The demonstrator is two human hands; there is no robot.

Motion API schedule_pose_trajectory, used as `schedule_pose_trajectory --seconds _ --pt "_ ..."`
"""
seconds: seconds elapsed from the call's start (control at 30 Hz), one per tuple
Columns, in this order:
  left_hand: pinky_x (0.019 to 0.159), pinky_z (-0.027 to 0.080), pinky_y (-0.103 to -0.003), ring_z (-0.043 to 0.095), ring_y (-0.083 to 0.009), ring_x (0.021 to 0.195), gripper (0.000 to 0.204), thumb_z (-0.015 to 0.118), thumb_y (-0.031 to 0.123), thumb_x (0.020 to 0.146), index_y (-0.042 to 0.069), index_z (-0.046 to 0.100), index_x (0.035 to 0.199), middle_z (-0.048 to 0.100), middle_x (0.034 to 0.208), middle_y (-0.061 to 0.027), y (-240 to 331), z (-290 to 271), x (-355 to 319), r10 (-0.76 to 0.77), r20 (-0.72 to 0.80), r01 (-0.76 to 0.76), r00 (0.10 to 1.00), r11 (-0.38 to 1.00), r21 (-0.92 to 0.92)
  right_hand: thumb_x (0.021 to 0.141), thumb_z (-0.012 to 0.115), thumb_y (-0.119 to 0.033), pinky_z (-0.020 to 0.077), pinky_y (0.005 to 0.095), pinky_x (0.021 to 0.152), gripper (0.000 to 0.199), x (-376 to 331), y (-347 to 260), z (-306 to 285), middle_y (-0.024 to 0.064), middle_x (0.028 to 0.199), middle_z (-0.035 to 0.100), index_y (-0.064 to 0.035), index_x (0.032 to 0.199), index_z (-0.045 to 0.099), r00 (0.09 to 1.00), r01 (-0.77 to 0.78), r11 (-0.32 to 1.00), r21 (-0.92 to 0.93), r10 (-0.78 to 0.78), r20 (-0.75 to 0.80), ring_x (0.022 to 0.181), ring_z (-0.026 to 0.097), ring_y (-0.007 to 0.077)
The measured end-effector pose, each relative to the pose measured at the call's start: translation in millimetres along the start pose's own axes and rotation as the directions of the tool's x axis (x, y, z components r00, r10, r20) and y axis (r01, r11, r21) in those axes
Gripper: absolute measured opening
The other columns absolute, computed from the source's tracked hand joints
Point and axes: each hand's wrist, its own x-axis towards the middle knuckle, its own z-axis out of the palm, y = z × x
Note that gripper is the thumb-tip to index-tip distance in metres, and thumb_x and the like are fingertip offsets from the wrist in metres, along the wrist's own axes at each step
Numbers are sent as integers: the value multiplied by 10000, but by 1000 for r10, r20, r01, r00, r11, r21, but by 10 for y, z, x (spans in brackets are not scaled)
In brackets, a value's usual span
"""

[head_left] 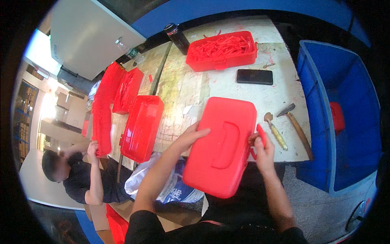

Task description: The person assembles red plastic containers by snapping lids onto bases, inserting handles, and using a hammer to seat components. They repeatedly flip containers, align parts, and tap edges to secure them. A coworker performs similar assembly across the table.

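Observation:
A red plastic case (pixel 219 150) with a handle-shaped relief on its lid is tilted at the table's near edge, in front of my body. My left hand (pixel 189 137) grips its left edge, thumb on top and the other fingers mostly hidden. At the opposite edge, my right hand (pixel 264 152) is closed on a slim red plastic piece (pixel 261 133), which stands up beside the case. Whether that piece is joined to the case I cannot tell. Right of this hand lie a scraper-like tool (pixel 278 136) with a pale handle and a hammer (pixel 298 130) with a wooden handle.
Farther back stand a red bin (pixel 221 63) of red plastic strips, a black phone (pixel 254 77) and a dark flask (pixel 177 38). A deep blue crate (pixel 315 105) is at the right. Leftward, a co-worker (pixel 81 179) holds a red case part near an open red shell (pixel 142 128).

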Motion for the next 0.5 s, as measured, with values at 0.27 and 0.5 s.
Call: schedule_pose_trajectory --seconds 0.27,0.5 --pt "956 510 -431 571 -278 1201 429 570 155 962 90 438 1365 558 1340 -139 -1179 430 -695 86 -775 -646 626 615 -452 984 544 -126 541 371 704 188 -430 -383 -332 173 892 708 -1 1095 632 996 -40 784 -620 83 41 770 699 247" --pt "719 546 -437 674 -395 785 292 618 275 930 73 625 1140 667 835 -218 -618 870 -1712 -169 -104 181 980 548 817 1003 509 -143 528 325 743 263 -1245 -155 -841 131 943 713 -9 1213 596 952 -300 773 -559 201 -232 825 676 211"
